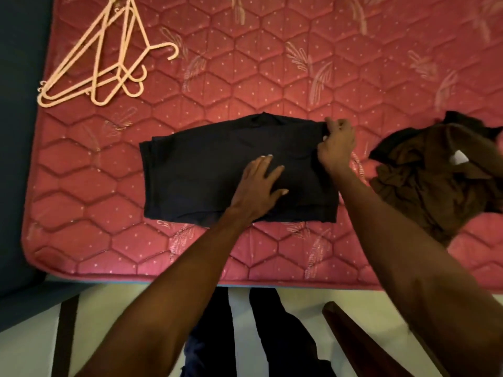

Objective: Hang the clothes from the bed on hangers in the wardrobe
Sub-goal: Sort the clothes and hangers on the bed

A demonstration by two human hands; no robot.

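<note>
A folded black garment lies flat in the middle of the pink quilted mattress. My left hand rests palm down on the garment's right half, fingers spread. At the garment's upper right corner, my right hand pinches the cloth edge. Several pale pink plastic hangers lie stacked at the mattress's far left corner. A crumpled brown garment, with a bit of black cloth behind it, sits in a heap at the right.
The mattress's near edge runs across the lower frame, with pale floor below it. My dark-trousered legs stand by the bed. A dark wooden piece slants at lower right. A dark blue surface borders the mattress on the left.
</note>
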